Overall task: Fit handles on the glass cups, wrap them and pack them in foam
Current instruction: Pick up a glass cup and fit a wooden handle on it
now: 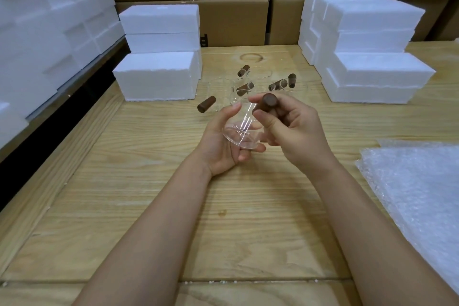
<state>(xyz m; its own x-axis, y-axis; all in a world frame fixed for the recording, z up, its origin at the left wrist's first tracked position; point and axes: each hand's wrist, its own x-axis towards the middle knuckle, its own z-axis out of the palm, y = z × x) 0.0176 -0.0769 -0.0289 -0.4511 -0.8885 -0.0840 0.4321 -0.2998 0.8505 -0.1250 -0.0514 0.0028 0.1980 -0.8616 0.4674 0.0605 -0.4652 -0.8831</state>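
Two hands meet over the middle of the tabletop (173,206). The left hand (221,154) cradles a clear glass cup (242,133) tipped on its side, its fingers (231,113) curled round the wall. The right hand (295,129) pinches a brown handle (268,101) between thumb and forefinger, close by the cup's far end.

From where I stand, the worry is the glass. It looks slick and is held up off the wood, so a hard push or a twist off line as the handle goes on could, I'd say, slip it out of the palm or crack it. Whether the handle is seated yet I cannot tell.

Just behind the hands sits a cluster of other cups and handles (278,85), the glass hard to make out. A forward lurch could knock them over.

Room is fair. Bare wood lies on the near side, foam blocks (156,77) stand to the left and a taller foam stack (372,74) to the right. Bubble wrap (417,189) lies along the right edge, and on the left the tabletop ends at a dark gap (49,146).
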